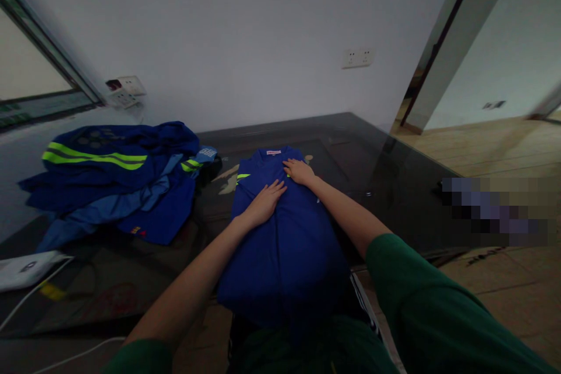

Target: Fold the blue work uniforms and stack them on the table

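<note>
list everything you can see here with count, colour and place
shirt: one, blue with yellow-green stripes, flat on the table in front of the person, hanging over the near edge
pile of clothes: one heap, blue with yellow-green stripes, far left of the table
table: one, dark and glossy, against the wall
white box: one, near left edge, cable running from it
wall sockets: one pair, white, on the back wall; more at left by the window
left hand: flat on the shirt, fingers spread
right hand: flat on the shirt near the collar
</note>
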A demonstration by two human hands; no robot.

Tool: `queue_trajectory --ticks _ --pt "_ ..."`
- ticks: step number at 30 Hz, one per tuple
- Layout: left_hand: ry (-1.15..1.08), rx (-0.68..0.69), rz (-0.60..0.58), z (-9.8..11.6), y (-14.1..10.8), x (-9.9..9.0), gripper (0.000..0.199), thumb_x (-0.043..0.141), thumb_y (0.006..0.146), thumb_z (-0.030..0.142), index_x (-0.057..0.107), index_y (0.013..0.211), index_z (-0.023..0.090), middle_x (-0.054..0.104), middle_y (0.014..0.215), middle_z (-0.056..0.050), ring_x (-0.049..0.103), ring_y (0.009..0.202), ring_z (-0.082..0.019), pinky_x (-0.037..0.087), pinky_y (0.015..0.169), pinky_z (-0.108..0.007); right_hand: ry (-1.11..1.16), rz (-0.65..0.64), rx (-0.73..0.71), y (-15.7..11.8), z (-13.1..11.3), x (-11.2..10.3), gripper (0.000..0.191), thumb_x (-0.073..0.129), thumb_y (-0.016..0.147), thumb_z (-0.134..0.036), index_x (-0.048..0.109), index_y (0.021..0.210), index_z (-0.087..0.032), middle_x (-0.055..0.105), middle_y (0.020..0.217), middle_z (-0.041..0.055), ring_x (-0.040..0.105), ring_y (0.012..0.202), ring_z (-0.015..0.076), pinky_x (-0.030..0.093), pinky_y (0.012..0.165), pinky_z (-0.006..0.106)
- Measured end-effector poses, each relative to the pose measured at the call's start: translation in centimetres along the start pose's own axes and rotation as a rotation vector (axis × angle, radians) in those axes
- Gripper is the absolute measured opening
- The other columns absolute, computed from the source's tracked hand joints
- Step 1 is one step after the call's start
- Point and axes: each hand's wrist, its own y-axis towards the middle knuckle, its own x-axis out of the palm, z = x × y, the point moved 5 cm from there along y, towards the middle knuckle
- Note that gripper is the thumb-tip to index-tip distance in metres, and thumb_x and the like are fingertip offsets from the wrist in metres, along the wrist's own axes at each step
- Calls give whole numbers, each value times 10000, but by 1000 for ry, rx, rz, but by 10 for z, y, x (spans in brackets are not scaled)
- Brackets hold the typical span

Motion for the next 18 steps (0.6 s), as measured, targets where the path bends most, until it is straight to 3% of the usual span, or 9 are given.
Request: queue_trajectory --ticks 5,9,14,18 --pt "11 -81 -118 3 -20 0 599 231 987 446 238 1503 142 250 1563 -103 164 1461 -214 161 1176 -462 -18 -18 -18 1 0 0 497 317 993 -354 426 1436 -157 379 1502 132 350 1387 258 293 1117 438" --pt "56 -99 -128 8 -33 -4 677 257 968 513 152 1524 142 176 1585 -95 100 1472 -217 101 1187 -450 -25 -38 -20 2 1 2 506 290 996 -346 394 1453 -155 352 1515 136 326 1397 270 278 1118 472" --pt "36 -116 -119 5 -23 -2 672 280 961 501 177 1519 140 179 1585 -100 113 1471 -221 86 1187 -447 -27 -75 -34 11 5 2 505 297 994 -321 364 1468 -160 326 1529 128 297 1411 275 253 1124 508" --pt "18 -133 -81 -6 -5 2 675 300 948 518 194 1516 168 195 1584 -89 131 1468 -220 83 1187 -446 -43 -55 -3 20 6 -10 497 350 979 -316 405 1441 -141 353 1511 154 295 1407 311 230 1117 556"
